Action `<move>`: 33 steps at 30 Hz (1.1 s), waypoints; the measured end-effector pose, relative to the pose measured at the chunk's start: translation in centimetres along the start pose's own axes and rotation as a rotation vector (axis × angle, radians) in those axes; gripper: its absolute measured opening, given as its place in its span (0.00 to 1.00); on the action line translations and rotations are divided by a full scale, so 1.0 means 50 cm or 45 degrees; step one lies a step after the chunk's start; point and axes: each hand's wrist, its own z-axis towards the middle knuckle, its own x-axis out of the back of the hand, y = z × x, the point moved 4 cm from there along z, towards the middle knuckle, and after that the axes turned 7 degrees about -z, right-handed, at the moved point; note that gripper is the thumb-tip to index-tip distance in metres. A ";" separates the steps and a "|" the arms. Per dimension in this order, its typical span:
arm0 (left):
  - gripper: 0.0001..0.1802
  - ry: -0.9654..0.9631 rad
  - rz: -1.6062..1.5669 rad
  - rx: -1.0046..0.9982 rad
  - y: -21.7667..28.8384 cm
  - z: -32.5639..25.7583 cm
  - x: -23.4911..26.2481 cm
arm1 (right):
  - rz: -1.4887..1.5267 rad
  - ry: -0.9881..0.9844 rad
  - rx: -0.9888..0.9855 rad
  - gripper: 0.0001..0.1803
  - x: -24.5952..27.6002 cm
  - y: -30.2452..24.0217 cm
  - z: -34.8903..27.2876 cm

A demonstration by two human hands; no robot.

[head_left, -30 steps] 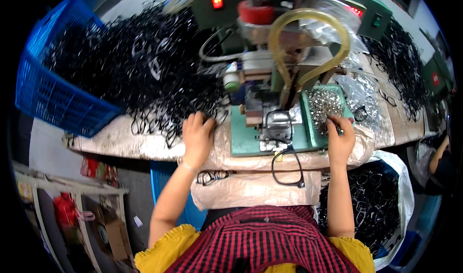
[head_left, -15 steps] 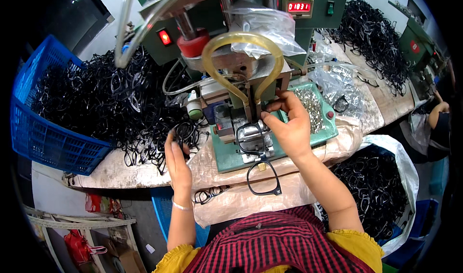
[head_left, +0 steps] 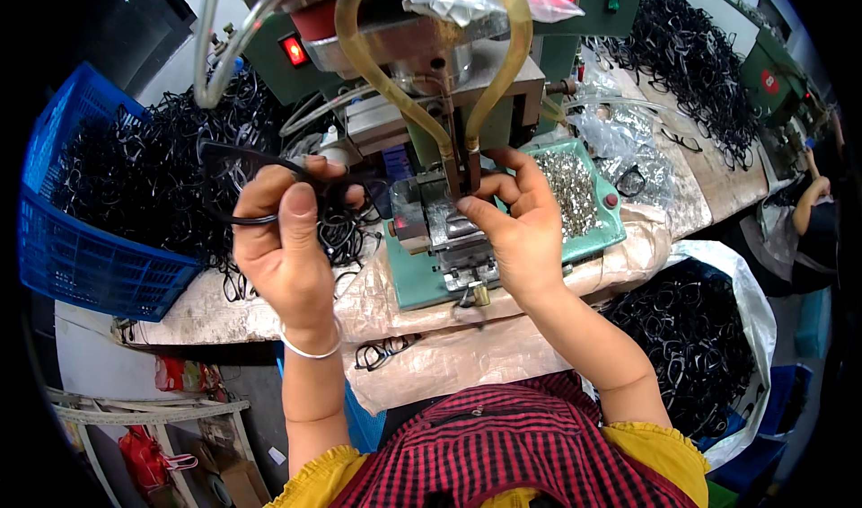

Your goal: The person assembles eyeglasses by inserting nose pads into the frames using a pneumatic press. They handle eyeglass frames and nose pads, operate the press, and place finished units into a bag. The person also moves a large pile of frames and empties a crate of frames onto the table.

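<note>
Closed on a black, glossy plastic eyeglass frame (head_left: 247, 154), the left hand (head_left: 289, 234) is at ten o'clock from the grey steel fixture (head_left: 445, 219). Probably light, springy, scratchable; rim-pinching suits. Right hand's (head_left: 523, 225) hold: cannot tell.

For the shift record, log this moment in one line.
left grip: holding black eyeglass frame | right grip: at metal prongs, contents unclear | small metal parts: in green tray

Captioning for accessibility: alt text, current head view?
A person's left hand holds a black full-rim eyeglass frame; the right hand is at a green-and-silver metal press with a looped yellow tube. At left, black frames lie heaped against a blue plastic basket.
</note>
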 end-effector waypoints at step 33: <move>0.13 -0.766 0.570 -0.501 -0.095 -0.183 -0.079 | -1.989 0.263 0.447 0.17 0.364 0.116 0.033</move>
